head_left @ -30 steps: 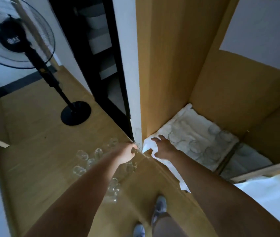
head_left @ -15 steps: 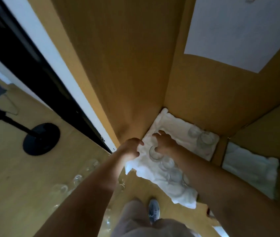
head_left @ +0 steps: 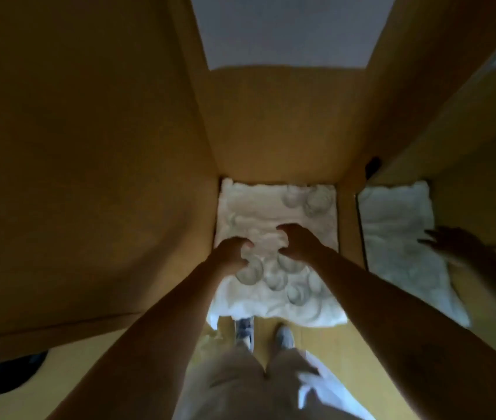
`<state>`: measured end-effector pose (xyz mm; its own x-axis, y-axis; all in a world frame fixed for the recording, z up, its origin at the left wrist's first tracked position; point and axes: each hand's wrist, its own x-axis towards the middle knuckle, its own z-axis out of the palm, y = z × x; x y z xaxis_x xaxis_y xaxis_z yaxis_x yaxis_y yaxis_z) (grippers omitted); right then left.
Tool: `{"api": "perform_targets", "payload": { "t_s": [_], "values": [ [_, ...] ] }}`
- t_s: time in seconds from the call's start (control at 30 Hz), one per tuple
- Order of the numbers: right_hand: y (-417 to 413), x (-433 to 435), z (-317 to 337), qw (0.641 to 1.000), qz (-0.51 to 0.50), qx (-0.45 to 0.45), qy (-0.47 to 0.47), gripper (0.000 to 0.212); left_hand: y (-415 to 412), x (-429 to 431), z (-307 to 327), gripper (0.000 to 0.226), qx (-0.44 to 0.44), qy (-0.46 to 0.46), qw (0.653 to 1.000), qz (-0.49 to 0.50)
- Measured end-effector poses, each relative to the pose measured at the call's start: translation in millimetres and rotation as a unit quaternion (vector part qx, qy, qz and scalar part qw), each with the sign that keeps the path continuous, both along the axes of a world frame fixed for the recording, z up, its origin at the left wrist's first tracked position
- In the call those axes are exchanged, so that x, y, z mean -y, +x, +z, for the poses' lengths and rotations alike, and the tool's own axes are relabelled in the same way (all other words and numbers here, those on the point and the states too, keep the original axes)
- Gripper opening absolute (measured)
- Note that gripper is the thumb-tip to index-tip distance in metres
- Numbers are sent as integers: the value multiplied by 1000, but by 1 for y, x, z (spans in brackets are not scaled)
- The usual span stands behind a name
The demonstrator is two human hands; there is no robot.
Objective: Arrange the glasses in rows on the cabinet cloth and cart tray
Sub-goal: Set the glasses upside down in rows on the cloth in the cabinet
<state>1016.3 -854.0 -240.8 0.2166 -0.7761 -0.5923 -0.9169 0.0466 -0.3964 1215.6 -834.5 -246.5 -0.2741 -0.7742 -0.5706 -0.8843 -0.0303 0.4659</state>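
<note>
Here I look straight down into a wooden cabinet (head_left: pixel 271 122) whose floor is covered by a rumpled white cloth (head_left: pixel 240 207). About five clear glasses (head_left: pixel 275 278) stand bunched on the cloth's near half, toward 6 o'clock. A back pair (head_left: pixel 318 201) sits toward 1 o'clock.

The left hand (head_left: pixel 231 253) has its fingers curled round the front-left glass (head_left: pixel 249 272), at 9 o'clock of the bunch. The right hand (head_left: pixel 298 244) is near it at 3 o'clock, and the two hands do not touch. Its fingers are curled above another glass, but through the blur I cannot tell whether it grips anything. A mirrored panel (head_left: pixel 392 237) at 3 o'clock repeats the cloth.

To do this step well, I would set each glass upright on flat cloth rather than on a fold. I would fill the row from 12 o'clock toward 6, and keep the rims apart so they cannot knock.

Compared with half a second ago, the camera now faces the cabinet squarely. The left hand was then at the cloth's front-left corner and is now on a glass. The glasses on the floor at 8 o'clock have left the view.
</note>
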Motion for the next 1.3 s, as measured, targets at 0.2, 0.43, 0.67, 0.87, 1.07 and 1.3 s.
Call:
{"api": "perform_targets", "payload": {
  "t_s": [0.2,0.43,0.67,0.87,1.07,1.3],
  "values": [
    [-12,-38,-51,997,-54,-7,46,70,-13,-4,-47,49,-14,39,999,6],
    [-29,-56,-131,997,-77,-24,14,58,-8,-28,-130,58,31,64,997,6],
    [-33,-48,-187,996,-4,-83,-16,49,7,-51,-195,56,6,47,999,21],
    [-27,-36,-213,984,51,-171,-29,30,0,-53,-225,51,-33,35,999,3],
    [-32,-30,-222,983,92,-158,-12,29,-7,-45,-234,37,0,11,1000,-29],
    [-37,-16,-213,977,133,-156,-56,29,-12,-36,-223,19,50,0,996,-76]
  ]
}}
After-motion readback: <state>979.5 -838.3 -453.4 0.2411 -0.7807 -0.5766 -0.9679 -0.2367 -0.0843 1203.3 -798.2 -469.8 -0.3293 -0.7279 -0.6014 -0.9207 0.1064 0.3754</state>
